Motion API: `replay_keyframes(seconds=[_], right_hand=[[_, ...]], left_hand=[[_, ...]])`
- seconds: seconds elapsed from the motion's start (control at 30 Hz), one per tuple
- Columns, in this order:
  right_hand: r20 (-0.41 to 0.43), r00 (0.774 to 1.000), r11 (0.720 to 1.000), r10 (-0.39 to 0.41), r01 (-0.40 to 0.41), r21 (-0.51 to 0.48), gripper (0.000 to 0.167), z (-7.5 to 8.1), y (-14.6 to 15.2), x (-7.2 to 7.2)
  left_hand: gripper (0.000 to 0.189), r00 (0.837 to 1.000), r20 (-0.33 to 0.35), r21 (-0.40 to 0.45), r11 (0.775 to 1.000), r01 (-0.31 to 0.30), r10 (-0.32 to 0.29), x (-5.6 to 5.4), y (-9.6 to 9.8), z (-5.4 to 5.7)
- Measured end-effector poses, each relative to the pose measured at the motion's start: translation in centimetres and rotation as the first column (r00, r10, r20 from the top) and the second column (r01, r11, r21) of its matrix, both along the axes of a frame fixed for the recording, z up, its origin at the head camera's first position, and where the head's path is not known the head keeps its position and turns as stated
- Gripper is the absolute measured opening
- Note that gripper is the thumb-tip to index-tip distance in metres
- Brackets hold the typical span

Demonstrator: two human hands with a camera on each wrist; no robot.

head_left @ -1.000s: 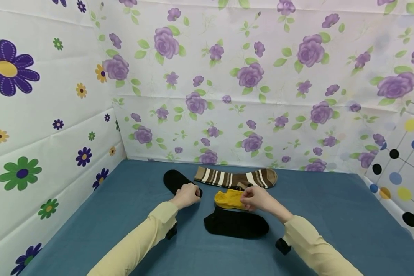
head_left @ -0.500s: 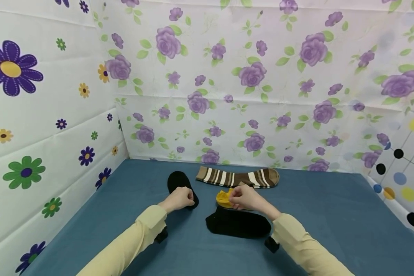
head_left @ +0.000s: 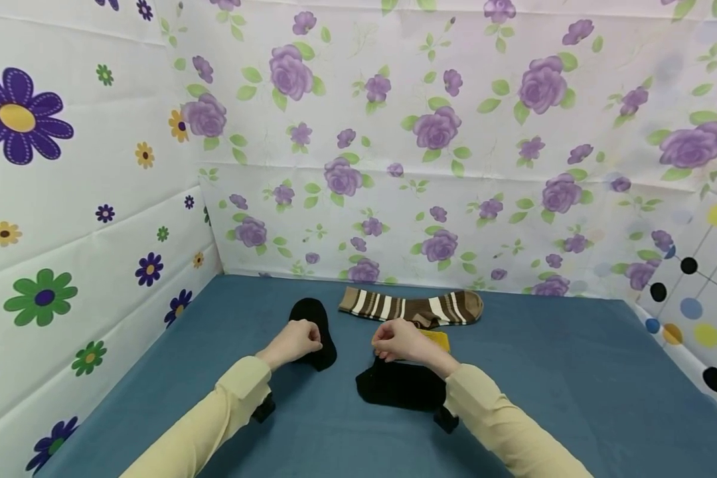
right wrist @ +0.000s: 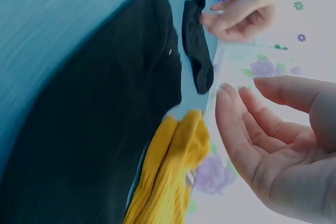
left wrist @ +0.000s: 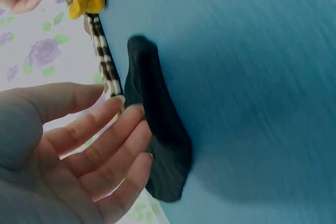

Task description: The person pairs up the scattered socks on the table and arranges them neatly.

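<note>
Over a black sock [head_left: 312,312] on the left, my left hand [head_left: 289,344] hovers with loosely bent fingers. The left wrist view shows that hand [left wrist: 89,156] beside the sock [left wrist: 168,108], thumb apart from the fingers and nothing between them; whether a fingertip touches the sock I cannot tell. My right hand [head_left: 407,344] is above a yellow sock [head_left: 437,340] and partly covers it. In the right wrist view the relaxed right hand [right wrist: 278,150] holds nothing, near the yellow sock [right wrist: 170,166]. A second black sock [head_left: 397,386] lies in front of the yellow one.
Behind the yellow sock, a brown and white striped sock [head_left: 415,309] lies flat near the back of the blue tabletop [head_left: 550,372]. A floral sheet [head_left: 484,133] hangs behind, and another with big daisies [head_left: 66,199] stands along the left side.
The left black sock has shifted slightly nearer and turned more lengthwise; my left hand has moved left from its near end. My right hand has moved left across the yellow sock.
</note>
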State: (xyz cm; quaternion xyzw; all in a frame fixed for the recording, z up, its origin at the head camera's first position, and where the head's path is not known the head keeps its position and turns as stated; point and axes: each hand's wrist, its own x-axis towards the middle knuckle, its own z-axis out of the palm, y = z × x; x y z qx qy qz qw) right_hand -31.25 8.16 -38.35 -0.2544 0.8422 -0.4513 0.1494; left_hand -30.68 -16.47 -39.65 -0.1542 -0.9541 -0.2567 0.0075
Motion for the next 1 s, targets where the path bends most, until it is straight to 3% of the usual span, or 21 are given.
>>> replay_keyframes(seconds=[0.17,0.4,0.6,1.0], right_hand=[[-0.021,0.996,0.996,0.082,-0.082,0.033,0.015,0.1,-2.1,0.1],[-0.036,0.988,0.979,0.152,-0.145,0.142,0.020,-0.5,-4.9,0.2],[-0.062,0.973,0.952,0.222,-0.203,0.231,0.029,-1.1,-6.8,0.4],[-0.034,0.966,0.937,0.256,-0.239,0.253,0.027,-1.8,-8.3,0.8]], left_hand=[[0.011,0.993,0.001,0.028,0.992,-0.120,0.120,-0.2,-1.5,0.4],[0.005,0.981,0.043,0.025,0.981,-0.190,0.189,-0.7,-3.0,-0.1],[0.015,0.986,0.032,-0.009,0.987,-0.162,0.162,-1.3,-3.0,-0.5],[0.030,0.990,0.077,-0.014,0.993,-0.115,0.116,-2.4,-2.5,-0.5]])
